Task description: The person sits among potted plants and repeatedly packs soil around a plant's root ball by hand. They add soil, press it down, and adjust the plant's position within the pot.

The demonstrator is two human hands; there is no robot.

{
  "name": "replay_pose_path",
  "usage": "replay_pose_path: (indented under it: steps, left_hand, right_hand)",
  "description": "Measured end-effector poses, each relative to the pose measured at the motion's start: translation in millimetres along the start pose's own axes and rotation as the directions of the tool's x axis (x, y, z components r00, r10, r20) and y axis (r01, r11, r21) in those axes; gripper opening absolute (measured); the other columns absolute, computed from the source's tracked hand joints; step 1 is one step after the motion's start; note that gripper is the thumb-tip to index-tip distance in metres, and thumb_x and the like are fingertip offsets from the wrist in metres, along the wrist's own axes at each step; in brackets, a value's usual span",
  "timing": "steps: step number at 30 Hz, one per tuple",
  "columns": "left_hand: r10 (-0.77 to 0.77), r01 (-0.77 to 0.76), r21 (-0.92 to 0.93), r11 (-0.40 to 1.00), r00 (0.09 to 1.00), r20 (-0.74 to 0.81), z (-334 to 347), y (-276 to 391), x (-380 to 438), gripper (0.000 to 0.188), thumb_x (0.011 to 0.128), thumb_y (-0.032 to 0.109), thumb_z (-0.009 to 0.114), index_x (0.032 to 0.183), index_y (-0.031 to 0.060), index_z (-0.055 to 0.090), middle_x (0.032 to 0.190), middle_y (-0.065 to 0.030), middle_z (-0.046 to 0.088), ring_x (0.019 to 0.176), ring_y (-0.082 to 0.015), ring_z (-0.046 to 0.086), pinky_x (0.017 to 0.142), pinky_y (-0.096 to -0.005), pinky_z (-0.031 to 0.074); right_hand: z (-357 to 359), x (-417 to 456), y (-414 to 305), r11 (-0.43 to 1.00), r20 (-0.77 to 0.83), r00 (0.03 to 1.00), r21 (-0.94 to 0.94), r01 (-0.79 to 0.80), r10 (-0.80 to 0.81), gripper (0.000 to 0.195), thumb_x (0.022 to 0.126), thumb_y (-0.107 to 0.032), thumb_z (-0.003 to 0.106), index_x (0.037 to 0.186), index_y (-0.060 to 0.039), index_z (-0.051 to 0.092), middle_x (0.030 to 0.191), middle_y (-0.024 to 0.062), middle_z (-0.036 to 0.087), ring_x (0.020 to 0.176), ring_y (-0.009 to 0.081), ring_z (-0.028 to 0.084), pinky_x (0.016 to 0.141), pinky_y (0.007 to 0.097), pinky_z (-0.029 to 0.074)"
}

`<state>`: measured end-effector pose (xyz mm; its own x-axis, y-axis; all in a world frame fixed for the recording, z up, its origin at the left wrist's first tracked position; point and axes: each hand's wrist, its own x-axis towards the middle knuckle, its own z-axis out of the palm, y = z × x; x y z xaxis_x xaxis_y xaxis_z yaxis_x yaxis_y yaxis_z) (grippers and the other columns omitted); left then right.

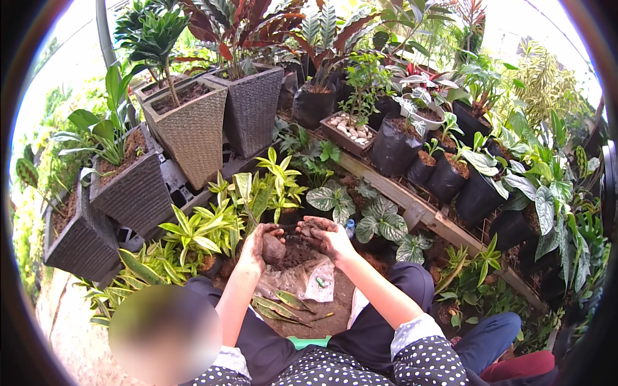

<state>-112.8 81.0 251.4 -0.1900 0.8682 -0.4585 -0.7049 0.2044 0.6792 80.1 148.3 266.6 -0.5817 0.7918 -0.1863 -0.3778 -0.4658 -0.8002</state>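
My left hand (257, 245), smeared with soil, curls around a rounded brown lump (274, 249), perhaps packed soil. Across from it, my right hand (332, 237) is cupped palm up with a clump of dark soil (311, 226) in its dirty fingers. Loose soil (295, 259) lies below and between the hands on a crumpled clear plastic sheet (270, 284). On a pale piece of the plastic rests a small green object (320, 281), too small to name. Cut snake plant leaves (280, 309) lie on the ground nearer my body.
Yellow-green potted plants (203, 227) stand close on the left, with tall grey textured planters (188, 130) behind. A wooden rail (381, 183) runs diagonally past black grow bags (396, 147). A green stool edge (309, 342) shows beneath me. Another person's leg (487, 337) is at lower right.
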Motion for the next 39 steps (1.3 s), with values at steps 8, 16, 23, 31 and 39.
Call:
replay_pose_path:
  steps: [8, 16, 23, 31, 39]
  left_hand:
    - [-0.062, 0.077, -0.166, 0.983, 0.994, 0.089, -11, -1, 14, 0.033, 0.089, 0.026, 0.043, 0.104, -0.0016, 0.052, 0.092, -0.0153, 0.062, 0.077, -0.0276, 0.061, 0.071, -0.0400, 0.052]
    - [0.048, -0.028, -0.096, 0.995, 0.975, 0.216, 5, 2, -1, 0.035, 0.090, 0.024, 0.045, 0.112, -0.0027, 0.048, 0.109, -0.0211, 0.058, 0.098, -0.0321, 0.059, 0.088, -0.0425, 0.048]
    - [0.004, 0.059, -0.235, 0.970, 0.966, 0.260, 25, 5, -16, 0.043, 0.090, 0.045, 0.049, 0.103, 0.0035, 0.050, 0.099, -0.0163, 0.058, 0.099, -0.0301, 0.059, 0.080, -0.0442, 0.052]
    - [0.058, -0.053, -0.048, 0.997, 0.990, 0.128, 31, -17, -8, 0.032, 0.090, 0.037, 0.052, 0.085, 0.0057, 0.052, 0.072, -0.0082, 0.059, 0.063, -0.0242, 0.060, 0.064, -0.0390, 0.052]
    - [0.165, -0.164, -0.150, 0.975, 0.986, -0.009, 52, -50, -17, 0.043, 0.093, 0.049, 0.039, 0.098, 0.0111, 0.058, 0.090, -0.0008, 0.060, 0.086, -0.0131, 0.056, 0.082, -0.0279, 0.043]
  right_hand:
    - [-3, 0, 4, 0.997, -0.100, 0.995, -0.075, -0.004, -0.004, 0.027, 0.084, -0.004, 0.062, 0.108, 0.0024, 0.055, 0.096, 0.0141, 0.064, 0.085, 0.0214, 0.065, 0.075, 0.0294, 0.055]
    - [4, 2, -2, 0.999, -0.094, 0.994, -0.005, 0.048, -0.049, 0.023, 0.088, -0.006, 0.055, 0.109, 0.0040, 0.055, 0.098, 0.0147, 0.063, 0.089, 0.0231, 0.064, 0.081, 0.0312, 0.054]
    - [-5, 6, 2, 0.997, -0.115, 0.990, -0.029, 0.077, -0.080, 0.024, 0.089, -0.010, 0.056, 0.109, 0.0046, 0.055, 0.100, 0.0141, 0.063, 0.090, 0.0211, 0.063, 0.082, 0.0316, 0.053]
    - [15, 3, 24, 0.798, -0.174, 0.784, -0.235, 0.555, -0.596, 0.036, 0.092, -0.008, 0.049, 0.126, 0.0013, 0.040, 0.123, 0.0099, 0.047, 0.116, 0.0175, 0.046, 0.100, 0.0283, 0.035]
    - [40, -2, 43, 0.390, 0.087, 0.615, -0.703, 0.595, -0.783, 0.052, 0.092, -0.017, 0.046, 0.137, 0.0005, 0.024, 0.133, 0.0195, 0.032, 0.122, 0.0303, 0.037, 0.103, 0.0392, 0.030]
